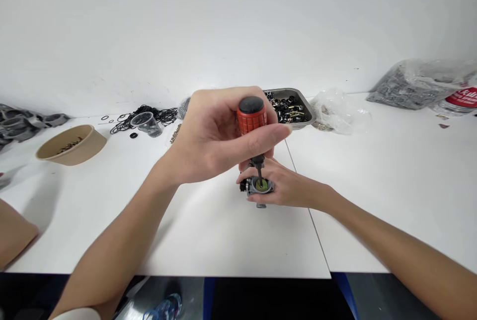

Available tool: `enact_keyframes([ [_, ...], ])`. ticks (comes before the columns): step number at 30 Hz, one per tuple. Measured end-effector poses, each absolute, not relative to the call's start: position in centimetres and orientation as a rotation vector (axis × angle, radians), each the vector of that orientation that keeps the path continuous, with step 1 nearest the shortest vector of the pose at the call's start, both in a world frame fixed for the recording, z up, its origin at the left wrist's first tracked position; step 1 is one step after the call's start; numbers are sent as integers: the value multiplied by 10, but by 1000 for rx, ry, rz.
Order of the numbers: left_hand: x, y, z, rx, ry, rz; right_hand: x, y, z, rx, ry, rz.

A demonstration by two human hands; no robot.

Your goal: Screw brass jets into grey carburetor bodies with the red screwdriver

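A screwdriver [252, 122] with a red grip and black cap stands upright in my left hand [210, 136], whose fingers wrap round the handle. Its shaft points down to the yellow-green disc [262, 185] inside the round opening of a small grey metal carburetor body [261, 204]. My right hand [285, 183] grips this body from the right, fingers over the far side and thumb along the near side, holding it at the white table [223, 240]. Black fittings show at the body's left. The screwdriver tip's exact contact is too small to tell.
Behind my hands stands a metal tray [311, 116] of black and brass parts, beside a clear plastic bag [337, 111]. To the left are a paper bowl [89, 148], a plastic cup [151, 125] and black rings [167, 115]. A bag of grey parts [402, 86] lies far right.
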State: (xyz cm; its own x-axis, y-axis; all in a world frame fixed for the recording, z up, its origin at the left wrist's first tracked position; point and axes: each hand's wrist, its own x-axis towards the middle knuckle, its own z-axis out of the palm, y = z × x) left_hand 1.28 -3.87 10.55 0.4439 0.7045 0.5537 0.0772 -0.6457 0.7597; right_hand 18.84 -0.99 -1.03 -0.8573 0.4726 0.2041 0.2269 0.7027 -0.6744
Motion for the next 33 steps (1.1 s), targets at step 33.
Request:
enact_keyframes([
  [33,7,-35,108,2190,559,1220,188,-10,-11,-571,-2544,954],
])
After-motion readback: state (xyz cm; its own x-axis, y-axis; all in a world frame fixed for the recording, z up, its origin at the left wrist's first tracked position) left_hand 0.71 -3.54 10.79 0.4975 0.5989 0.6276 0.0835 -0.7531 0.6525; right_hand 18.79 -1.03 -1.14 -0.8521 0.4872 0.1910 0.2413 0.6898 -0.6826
